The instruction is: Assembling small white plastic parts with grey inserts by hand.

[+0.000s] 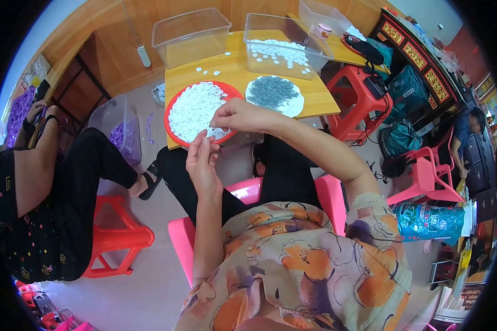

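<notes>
A red round tray (167,119) full of small white oval pieces (193,107) rests at the near left of the yellow table. Over its near edge, my left hand (202,161) is raised with thumb and fingertips pinched together. My right hand (236,115) reaches in from the right, its fingers also pinched, just above and beside the left fingertips. Whatever sits between the fingers of either hand is too small to make out. Right of the tray lies a white sheet or plate (297,105) bearing a heap of small dark grey pieces (271,92).
Behind stand two clear plastic bins (191,33), (315,53); the right one holds white pieces. A few loose ones lie on the yellow table (204,62). At left, a seated person (44,182) handles purple strips beside a purple-filled bin (128,129). Red stools (359,99) flank the table.
</notes>
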`<action>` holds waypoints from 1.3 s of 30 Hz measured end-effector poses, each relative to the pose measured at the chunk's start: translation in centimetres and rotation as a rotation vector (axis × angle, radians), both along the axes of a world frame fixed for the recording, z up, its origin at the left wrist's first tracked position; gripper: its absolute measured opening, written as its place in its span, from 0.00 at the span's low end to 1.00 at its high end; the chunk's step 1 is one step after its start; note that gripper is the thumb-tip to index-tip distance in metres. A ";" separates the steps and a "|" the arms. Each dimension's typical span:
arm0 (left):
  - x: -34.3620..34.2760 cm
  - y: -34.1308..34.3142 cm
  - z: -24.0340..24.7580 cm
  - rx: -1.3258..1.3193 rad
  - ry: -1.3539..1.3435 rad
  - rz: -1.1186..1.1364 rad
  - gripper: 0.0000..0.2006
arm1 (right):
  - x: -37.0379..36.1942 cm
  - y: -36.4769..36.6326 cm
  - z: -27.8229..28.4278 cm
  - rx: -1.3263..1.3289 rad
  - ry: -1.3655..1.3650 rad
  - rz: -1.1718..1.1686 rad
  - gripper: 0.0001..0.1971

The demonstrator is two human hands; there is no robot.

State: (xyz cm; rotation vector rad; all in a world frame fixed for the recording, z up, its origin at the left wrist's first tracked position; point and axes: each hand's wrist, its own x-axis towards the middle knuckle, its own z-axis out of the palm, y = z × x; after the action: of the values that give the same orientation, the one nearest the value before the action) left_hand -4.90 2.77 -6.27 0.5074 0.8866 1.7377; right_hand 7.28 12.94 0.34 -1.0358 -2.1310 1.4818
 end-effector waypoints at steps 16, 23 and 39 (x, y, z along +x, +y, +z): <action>0.1 -0.1 0.5 -0.016 0.008 0.032 0.11 | 0.2 10.9 -3.2 0.751 -0.447 -0.343 0.10; 0.0 -0.3 0.0 -0.011 0.000 0.028 0.11 | -0.5 9.1 -2.8 0.798 -0.975 0.040 0.12; 0.8 -0.3 0.8 -0.010 -0.013 0.017 0.10 | -0.2 10.1 -6.5 1.031 -1.036 0.128 0.11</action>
State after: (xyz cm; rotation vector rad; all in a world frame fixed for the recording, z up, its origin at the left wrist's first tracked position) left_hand -4.12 2.50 -5.45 0.4828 0.8921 1.7497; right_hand 7.11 23.05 -6.18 -1.3065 -3.0148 -0.4255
